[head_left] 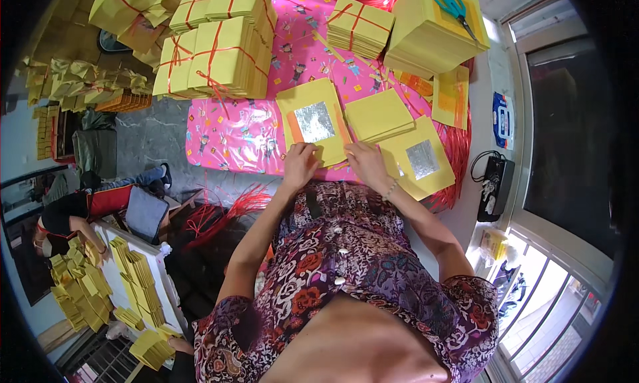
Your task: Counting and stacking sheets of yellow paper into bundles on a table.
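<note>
Yellow paper stack with the silver foil square (315, 121) lies on the pink bench (226, 140) just beyond your left hand (301, 165), whose grip presses its near edge. Your right hand (365, 163) rests flat, holding nothing, just right of that stack, equally near.

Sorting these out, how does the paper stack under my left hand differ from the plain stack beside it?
The left stack shows a silver foil square on top; the plain stack is bare yellow. The left hand rests on the left stack's near edge; the plain stack is untouched. Both are yellow, untied.

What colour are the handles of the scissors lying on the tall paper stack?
Teal blue. The scissors lie on the tall yellow paper stack, seen clearly in the head view.
</note>
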A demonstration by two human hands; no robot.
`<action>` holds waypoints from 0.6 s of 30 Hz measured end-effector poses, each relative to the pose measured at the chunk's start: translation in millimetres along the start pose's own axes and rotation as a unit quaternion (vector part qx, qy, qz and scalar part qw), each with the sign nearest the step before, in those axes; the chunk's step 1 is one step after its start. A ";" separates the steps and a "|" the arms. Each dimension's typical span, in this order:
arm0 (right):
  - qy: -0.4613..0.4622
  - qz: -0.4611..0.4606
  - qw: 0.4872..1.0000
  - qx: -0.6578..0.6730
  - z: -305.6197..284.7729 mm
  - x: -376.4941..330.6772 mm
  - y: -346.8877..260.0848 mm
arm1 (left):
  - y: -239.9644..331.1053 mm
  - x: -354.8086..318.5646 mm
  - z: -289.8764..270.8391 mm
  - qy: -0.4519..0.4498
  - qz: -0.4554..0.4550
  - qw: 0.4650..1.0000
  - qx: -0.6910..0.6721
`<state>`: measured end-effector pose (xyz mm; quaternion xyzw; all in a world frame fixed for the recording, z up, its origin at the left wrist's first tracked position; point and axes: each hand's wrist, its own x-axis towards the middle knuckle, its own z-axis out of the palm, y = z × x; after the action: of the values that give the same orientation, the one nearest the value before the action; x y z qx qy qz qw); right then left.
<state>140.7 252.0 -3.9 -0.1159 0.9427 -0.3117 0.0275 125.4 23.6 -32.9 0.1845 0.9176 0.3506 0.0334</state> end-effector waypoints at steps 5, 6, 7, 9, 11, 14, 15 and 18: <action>-0.039 -0.030 0.998 -0.041 34.4 15.0 5.2 | -4.0 3.7 4.9 -0.019 0.019 0.999 0.041; -0.057 -0.021 0.997 -0.057 38.1 17.6 6.4 | -4.9 3.7 5.3 -0.025 0.017 0.998 0.046; -0.080 -0.006 0.994 -0.075 40.5 18.9 6.8 | -5.8 3.6 5.5 -0.028 0.023 0.998 0.052; -0.062 -0.019 0.996 -0.063 40.4 18.4 5.3 | -6.8 3.3 5.6 -0.036 0.035 0.997 0.063; -0.019 -0.032 0.998 -0.052 35.2 17.2 0.2 | -7.5 3.1 4.7 -0.043 0.044 0.996 0.069; 0.050 -0.024 0.998 -0.028 21.4 12.0 -10.7 | -8.9 4.1 1.7 -0.034 0.050 0.996 0.059; 0.045 0.002 0.999 -0.018 15.5 7.1 -13.1 | -9.6 4.4 0.3 -0.027 0.051 0.997 0.052; 0.009 0.095 0.992 0.087 11.7 0.2 -19.3 | -14.4 10.2 -3.9 -0.013 0.022 0.999 0.034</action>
<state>145.9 230.1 -1.9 -0.0204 0.9189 -0.3895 0.0589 110.6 15.0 -38.8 0.2098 0.9243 0.3173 0.0311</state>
